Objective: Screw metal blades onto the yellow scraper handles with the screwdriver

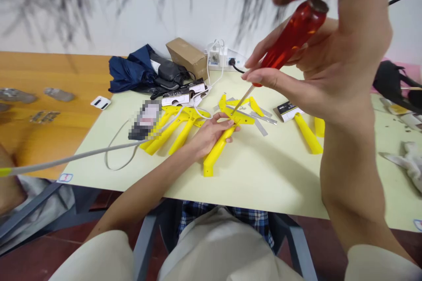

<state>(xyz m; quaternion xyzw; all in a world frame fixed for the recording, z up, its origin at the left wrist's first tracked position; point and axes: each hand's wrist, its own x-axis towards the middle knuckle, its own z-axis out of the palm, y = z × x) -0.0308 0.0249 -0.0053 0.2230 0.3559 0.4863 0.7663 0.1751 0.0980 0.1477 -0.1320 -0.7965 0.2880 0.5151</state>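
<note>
My left hand (211,135) is closed around the neck of a yellow plastic scraper (216,153), steadying it on the table. Raised close to the camera, my right hand (332,70) grips a screwdriver (286,39) with a clear red handle between thumb and fingers; one finger is lifted off it. The screwdriver's shaft slants down to the left, its tip at a screw spot on the scraper's head (244,118). Just behind lie a loose yellow head piece (256,106) and several flat grey metal strips (260,126).
Several yellow scrapers (181,138) lie to the left, under a white cable. Another yellow scraper (308,136) with a black-and-white sleeve is at right. Behind are a cardboard box (187,57), a dark blue umbrella (128,70) and a power strip (227,59). A grey cable (82,154) crosses the left.
</note>
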